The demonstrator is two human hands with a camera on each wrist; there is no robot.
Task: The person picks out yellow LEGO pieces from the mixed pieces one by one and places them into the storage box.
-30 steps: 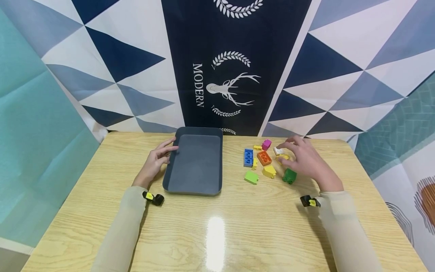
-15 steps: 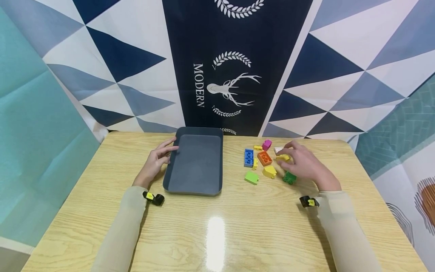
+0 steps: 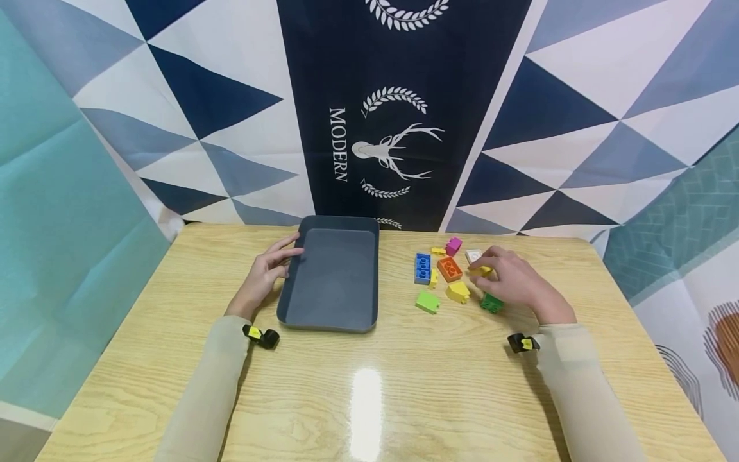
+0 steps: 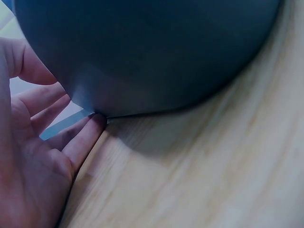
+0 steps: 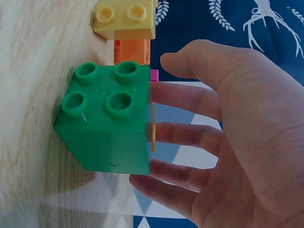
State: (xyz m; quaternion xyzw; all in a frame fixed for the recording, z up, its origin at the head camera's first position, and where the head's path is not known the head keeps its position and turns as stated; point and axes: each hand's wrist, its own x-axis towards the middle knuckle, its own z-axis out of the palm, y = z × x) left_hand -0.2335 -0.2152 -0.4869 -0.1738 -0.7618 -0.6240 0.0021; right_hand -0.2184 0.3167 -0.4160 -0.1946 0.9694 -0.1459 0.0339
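Note:
The dark grey tray [image 3: 339, 276] lies on the table. Fingers of my left hand [image 3: 262, 277] touch its left wall, fairly straight; in the left wrist view they meet the tray's curved outer side [image 4: 142, 57]. Over on the right, my right hand [image 3: 514, 277] hovers low above a yellow brick [image 3: 485, 272], thumb and fingers spread around it; no firm grip shows. A white brick [image 3: 473, 255] lies just beyond its fingertips. The green brick [image 5: 107, 118] sits below the hand and hides the fingertips in the right wrist view.
Left of the right hand lie an orange brick [image 3: 449, 269], a blue brick [image 3: 423, 268], a lime green brick [image 3: 428, 301], a magenta brick [image 3: 453, 246] and several yellow bricks, one being a yellow brick [image 3: 458, 292] at the front. A patterned cloth [image 3: 398, 128] hangs behind the table.
My right hand has drawn slightly back towards me and lower, from near the white brick to over the yellow one. The left hand and tray have stayed put.

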